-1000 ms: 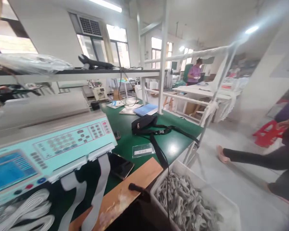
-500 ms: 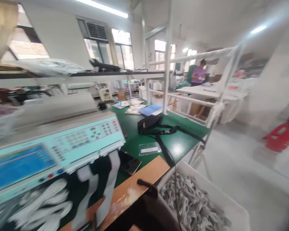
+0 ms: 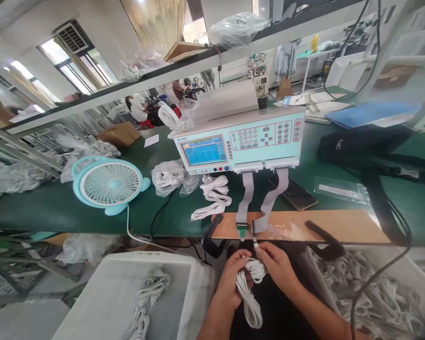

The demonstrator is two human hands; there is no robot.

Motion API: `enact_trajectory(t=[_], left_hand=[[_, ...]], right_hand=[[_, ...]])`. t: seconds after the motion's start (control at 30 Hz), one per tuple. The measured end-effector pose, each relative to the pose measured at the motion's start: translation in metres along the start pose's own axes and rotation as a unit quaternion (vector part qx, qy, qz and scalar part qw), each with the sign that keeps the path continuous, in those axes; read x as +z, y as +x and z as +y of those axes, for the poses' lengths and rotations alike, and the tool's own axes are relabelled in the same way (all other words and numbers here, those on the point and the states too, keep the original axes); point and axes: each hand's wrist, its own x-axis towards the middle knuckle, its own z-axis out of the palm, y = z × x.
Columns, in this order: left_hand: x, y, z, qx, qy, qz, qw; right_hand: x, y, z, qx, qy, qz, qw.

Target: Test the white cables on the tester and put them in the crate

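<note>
Cable bundle: a coiled white cable bundle point(image 3: 250, 293) is held in front of the body, just below the near edge of the surface, with a loop hanging down between the forearms.
Left hand: the left hand point(image 3: 235, 276) is closed around the upper part of the bundle, fingers curled over the coil.
Right hand: the right hand point(image 3: 274, 264) is pinched on the top end of the cable, thumb and fingers pressed together just under the connectors.
Connectors: two small plugs point(image 3: 248, 232) are seen at the ends of two grey ribbon cables point(image 3: 260, 203), resting on a wooden board point(image 3: 326, 224) at the edge of the surface.
Tester: a pale turquoise tester point(image 3: 244, 139) with a blue screen and keypad is set on the green surface point(image 3: 49, 208), behind the board; the ribbon cables come out of its front.
Loose coils: more white cable coils point(image 3: 214, 196) are laid to the left of the ribbon cables, next to a clear bag of cables point(image 3: 168, 177).
Phone: a dark phone point(image 3: 297, 194) is laid flat to the right of the ribbon cables.
Fan: a turquoise desk fan point(image 3: 108, 183) is placed further left on the surface.
Bins: a white bin point(image 3: 102, 302) with a few cable coils stands low on the left; a fuller bin of cables point(image 3: 375, 293) is seen low on the right.
Bag: a black strap bag point(image 3: 364, 144) lies on the surface at the right.
</note>
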Motion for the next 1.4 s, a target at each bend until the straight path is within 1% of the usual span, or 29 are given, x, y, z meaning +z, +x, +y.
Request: enact_trajectory(t=[0.1, 0.17, 0.23, 0.33, 0.4, 0.43, 0.47, 0.53, 0.57, 0.63, 0.7, 0.73, 0.83, 0.9, 1.13, 1.27, 1.4], left_hand=[[-0.012, 0.002, 0.003, 0.0, -0.038, -0.077, 0.996], [-0.016, 0.002, 0.004, 0.008, -0.031, -0.091, 0.995], [-0.015, 0.003, 0.005, 0.022, -0.011, -0.075, 0.997], [-0.008, 0.007, 0.004, 0.05, 0.021, -0.011, 0.998], [-0.003, 0.011, 0.003, 0.09, 0.065, 0.033, 0.993], [-0.001, 0.013, 0.004, 0.119, 0.099, 0.047, 0.987], [0.0, 0.014, 0.005, 0.152, 0.139, 0.052, 0.977], [0.002, 0.016, 0.008, 0.202, 0.219, 0.042, 0.953], [0.003, 0.016, 0.01, 0.212, 0.249, 0.029, 0.945], [0.004, 0.015, 0.015, 0.202, 0.276, 0.006, 0.94], [0.004, 0.012, 0.017, 0.186, 0.276, -0.006, 0.943], [0.003, 0.012, 0.017, 0.191, 0.273, -0.001, 0.943], [0.0, 0.014, 0.013, 0.237, 0.261, 0.035, 0.935], [-0.002, 0.018, 0.008, 0.253, 0.253, 0.054, 0.932], [-0.005, 0.031, 0.004, 0.255, 0.243, 0.076, 0.933], [-0.004, 0.029, 0.006, 0.262, 0.232, 0.077, 0.934], [0.003, 0.025, 0.006, 0.249, 0.202, 0.076, 0.944]], right_hand=[[0.001, 0.002, -0.001, 0.019, 0.019, 0.006, 1.0], [0.0, 0.002, -0.004, 0.03, 0.033, 0.006, 0.999], [0.0, 0.002, -0.008, 0.044, 0.052, 0.005, 0.998], [0.002, 0.004, -0.013, 0.07, 0.088, 0.014, 0.994], [0.004, 0.004, -0.016, 0.091, 0.116, 0.019, 0.989], [0.005, 0.005, -0.018, 0.104, 0.131, 0.02, 0.986], [0.007, 0.005, -0.019, 0.117, 0.146, 0.02, 0.982], [0.01, 0.006, -0.02, 0.143, 0.175, 0.023, 0.974], [0.011, 0.006, -0.02, 0.154, 0.187, 0.025, 0.97], [0.013, 0.007, -0.02, 0.173, 0.21, 0.032, 0.962], [0.015, 0.007, -0.019, 0.185, 0.229, 0.037, 0.955], [0.016, 0.007, -0.019, 0.189, 0.239, 0.04, 0.952], [0.017, 0.006, -0.018, 0.197, 0.268, 0.045, 0.942], [0.016, 0.005, -0.016, 0.203, 0.277, 0.046, 0.938], [0.014, 0.005, -0.013, 0.195, 0.246, 0.041, 0.948], [0.014, 0.005, -0.011, 0.197, 0.248, 0.036, 0.948], [0.013, 0.005, -0.009, 0.201, 0.249, 0.038, 0.946]])
